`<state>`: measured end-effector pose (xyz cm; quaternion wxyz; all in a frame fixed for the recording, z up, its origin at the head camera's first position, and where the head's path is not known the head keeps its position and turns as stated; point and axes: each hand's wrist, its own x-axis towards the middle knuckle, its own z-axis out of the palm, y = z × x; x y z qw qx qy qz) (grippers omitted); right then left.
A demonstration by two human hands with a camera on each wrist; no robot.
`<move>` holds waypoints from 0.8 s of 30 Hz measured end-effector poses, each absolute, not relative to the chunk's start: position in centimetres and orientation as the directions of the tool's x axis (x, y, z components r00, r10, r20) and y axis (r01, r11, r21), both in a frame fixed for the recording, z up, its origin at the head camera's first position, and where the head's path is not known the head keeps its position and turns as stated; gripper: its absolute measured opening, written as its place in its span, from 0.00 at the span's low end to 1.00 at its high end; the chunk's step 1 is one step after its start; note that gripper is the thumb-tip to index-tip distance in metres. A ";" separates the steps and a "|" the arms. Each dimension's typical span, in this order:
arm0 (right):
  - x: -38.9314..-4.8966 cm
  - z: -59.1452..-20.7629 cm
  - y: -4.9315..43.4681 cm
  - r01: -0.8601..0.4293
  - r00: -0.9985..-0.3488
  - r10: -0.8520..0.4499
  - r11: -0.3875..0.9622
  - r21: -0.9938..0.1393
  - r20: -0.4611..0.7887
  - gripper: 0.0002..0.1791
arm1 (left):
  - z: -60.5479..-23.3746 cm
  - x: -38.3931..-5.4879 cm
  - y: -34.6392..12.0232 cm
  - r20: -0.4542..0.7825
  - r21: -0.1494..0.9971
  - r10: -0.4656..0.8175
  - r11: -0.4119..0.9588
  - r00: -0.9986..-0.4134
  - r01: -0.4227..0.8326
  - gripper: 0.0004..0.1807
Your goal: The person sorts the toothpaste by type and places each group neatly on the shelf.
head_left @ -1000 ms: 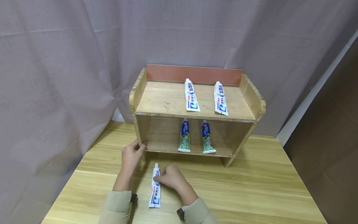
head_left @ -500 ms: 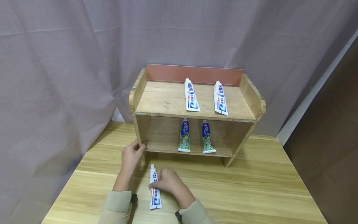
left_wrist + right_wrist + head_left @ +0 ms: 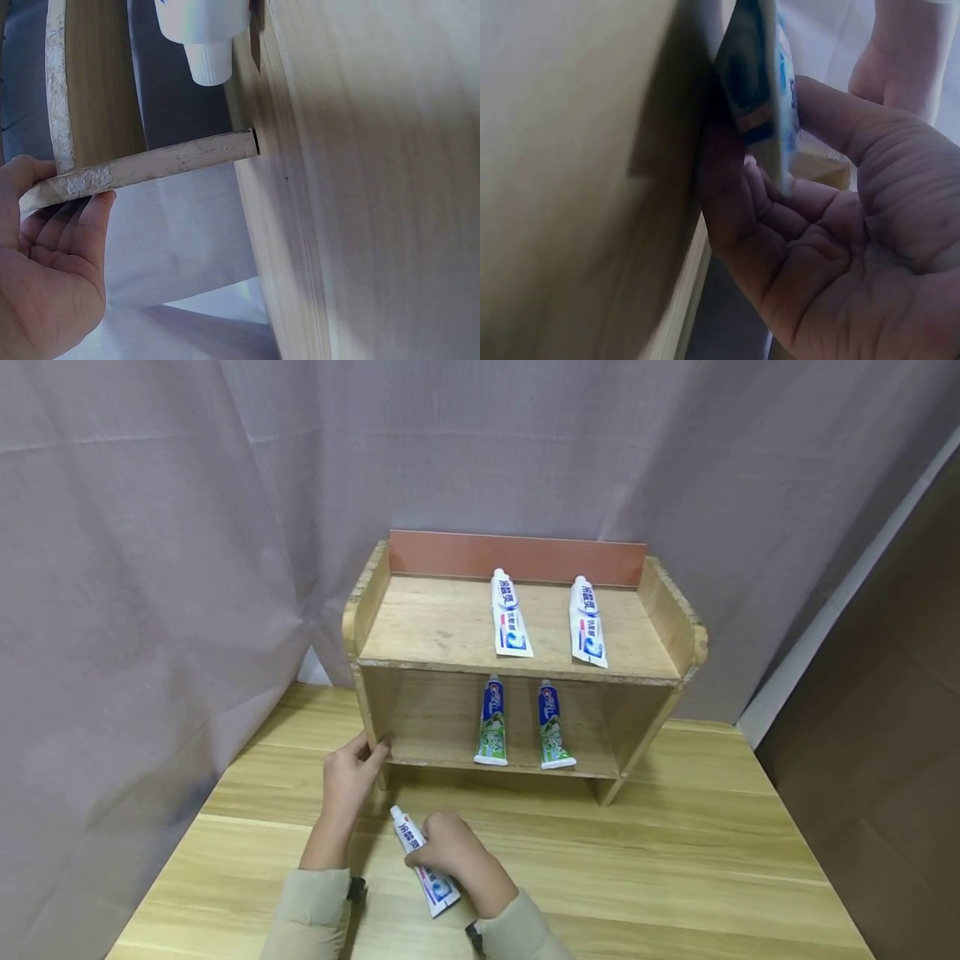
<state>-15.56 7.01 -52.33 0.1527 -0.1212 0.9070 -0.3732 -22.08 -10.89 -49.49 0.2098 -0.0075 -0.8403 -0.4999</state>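
Observation:
My right hand pinches a white toothpaste tube between thumb and fingers, close over the table. The tube lies slanted, its cap toward the shelf's left leg; in the right wrist view its flat end shows between thumb and fingers. My left hand grips the left side panel of a small wooden shelf, thumb on the inner side and fingers outside, as the left wrist view also shows on the panel edge. That view catches the tube's white cap above the panel.
Two white toothpaste tubes lie on the shelf's top board. Below them, two blue-green toothpaste tubes lie on the lower board. The shelf stands on a wooden table, with a grey curtain behind it.
The white tube has turned in my right hand's hold, its cap swinging left and its flat end right. The right hand has shifted slightly down; the left hand keeps its grip on the shelf.

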 end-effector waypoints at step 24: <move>-16.1 -51.4 8.5 -0.149 -0.887 -0.415 0.675 -0.723 -0.204 0.21 | -49.8 -22.4 -11.0 0.378 0.831 -0.206 0.505 -0.902 0.233 0.13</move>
